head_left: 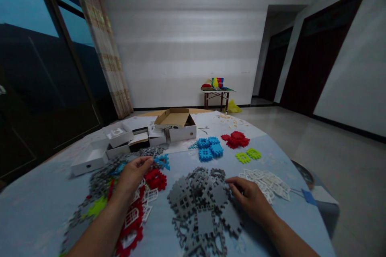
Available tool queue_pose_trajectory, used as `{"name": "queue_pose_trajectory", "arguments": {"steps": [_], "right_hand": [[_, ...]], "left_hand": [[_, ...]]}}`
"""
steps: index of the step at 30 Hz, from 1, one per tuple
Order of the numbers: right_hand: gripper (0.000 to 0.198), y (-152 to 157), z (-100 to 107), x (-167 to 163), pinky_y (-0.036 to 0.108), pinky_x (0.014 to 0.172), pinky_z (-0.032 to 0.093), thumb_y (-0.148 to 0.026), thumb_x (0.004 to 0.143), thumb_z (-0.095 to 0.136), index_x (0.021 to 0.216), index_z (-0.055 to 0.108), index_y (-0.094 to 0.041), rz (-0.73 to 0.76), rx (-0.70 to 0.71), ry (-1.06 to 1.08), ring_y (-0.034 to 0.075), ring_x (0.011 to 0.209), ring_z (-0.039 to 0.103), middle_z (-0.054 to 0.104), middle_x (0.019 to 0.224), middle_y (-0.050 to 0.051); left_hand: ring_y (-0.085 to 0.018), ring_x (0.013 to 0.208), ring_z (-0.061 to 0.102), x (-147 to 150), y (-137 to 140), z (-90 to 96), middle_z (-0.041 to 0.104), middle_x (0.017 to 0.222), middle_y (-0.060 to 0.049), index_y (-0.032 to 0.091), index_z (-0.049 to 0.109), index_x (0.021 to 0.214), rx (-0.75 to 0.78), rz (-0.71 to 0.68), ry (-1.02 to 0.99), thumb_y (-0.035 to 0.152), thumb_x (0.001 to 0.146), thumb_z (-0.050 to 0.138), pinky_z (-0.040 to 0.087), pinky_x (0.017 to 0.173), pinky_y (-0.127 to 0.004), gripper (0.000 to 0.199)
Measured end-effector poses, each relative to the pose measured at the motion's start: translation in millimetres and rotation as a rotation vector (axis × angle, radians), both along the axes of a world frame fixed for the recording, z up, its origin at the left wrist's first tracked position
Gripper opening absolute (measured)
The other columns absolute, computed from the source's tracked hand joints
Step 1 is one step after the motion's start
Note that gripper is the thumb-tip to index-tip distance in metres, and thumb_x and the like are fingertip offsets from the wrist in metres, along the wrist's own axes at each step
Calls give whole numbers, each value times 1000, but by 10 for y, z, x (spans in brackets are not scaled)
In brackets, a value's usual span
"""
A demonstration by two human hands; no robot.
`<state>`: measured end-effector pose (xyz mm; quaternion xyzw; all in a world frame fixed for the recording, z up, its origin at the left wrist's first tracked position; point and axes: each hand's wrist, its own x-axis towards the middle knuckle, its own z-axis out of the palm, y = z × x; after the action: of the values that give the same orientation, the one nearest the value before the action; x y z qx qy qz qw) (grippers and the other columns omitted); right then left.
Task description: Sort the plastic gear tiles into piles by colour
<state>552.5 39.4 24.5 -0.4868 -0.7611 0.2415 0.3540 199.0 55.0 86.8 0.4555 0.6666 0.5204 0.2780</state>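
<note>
My left hand [137, 170] is over a mixed heap of toothed plastic building pieces, its fingers pinched together at the edge of a blue interlocking piece [163, 162]. Under and beside that wrist are red pieces [156, 179], white window-like frames [132, 217], a lime green piece [97, 207] and many grey ones. My right hand [249, 193] rests at the right edge of a pile of grey interlocking pieces [205, 221]. Its index finger reaches the pile and the thumb is a little apart; I see nothing held in it.
Beyond the grey pile lie stacked blue pieces [210, 150], red pieces [237, 139] and lime green pieces [253, 153]. White frames [268, 182] spread right of my right hand. Open white boxes [90, 158] and a cardboard box [182, 132] stand at the back left. A stool [325, 204] is beyond the table's right edge.
</note>
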Motion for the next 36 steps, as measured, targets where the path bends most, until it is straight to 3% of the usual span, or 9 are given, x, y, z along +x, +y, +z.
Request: {"name": "queue_pose_trajectory", "arguments": {"steps": [7,11,19,30,36], "right_hand": [[30,1,58,-5,31,78,45,-35,86,42,97,65,-19,-12,-24,43,20,85,62,68,92,7],[30,-2,97,0,30,75,46,-33,86,43,97,66,-18,-12,-47,57,19,79,62,68,87,7],[26,-5,130,6,29,79,45,-29,85,45,97,67,-21,-13,-55,89,18,85,62,69,91,5],[24,-14,120,-4,28,79,45,-29,86,46,95,67,-22,-3,-81,81,17,85,62,69,91,4],[27,-12,90,-33,31,81,45,-34,86,45,96,67,-22,-12,-101,73,19,87,62,69,93,6]], "left_hand": [[-18,59,59,215,630,-4,68,72,-10,12,62,82,44,-65,59,55,59,56,45,53,-28,49],[-20,72,61,441,961,-56,68,78,-9,14,63,82,110,-132,284,46,64,55,46,67,-31,38],[-22,92,60,764,1347,-353,70,88,-4,22,68,77,167,-426,672,30,72,55,40,89,-32,16],[-22,101,59,727,1706,-547,67,106,-11,17,65,103,6,-347,788,18,76,48,42,91,-32,32],[-18,92,60,787,1733,-542,65,101,-11,11,55,112,-102,-310,768,36,80,53,46,84,-37,40]]}}
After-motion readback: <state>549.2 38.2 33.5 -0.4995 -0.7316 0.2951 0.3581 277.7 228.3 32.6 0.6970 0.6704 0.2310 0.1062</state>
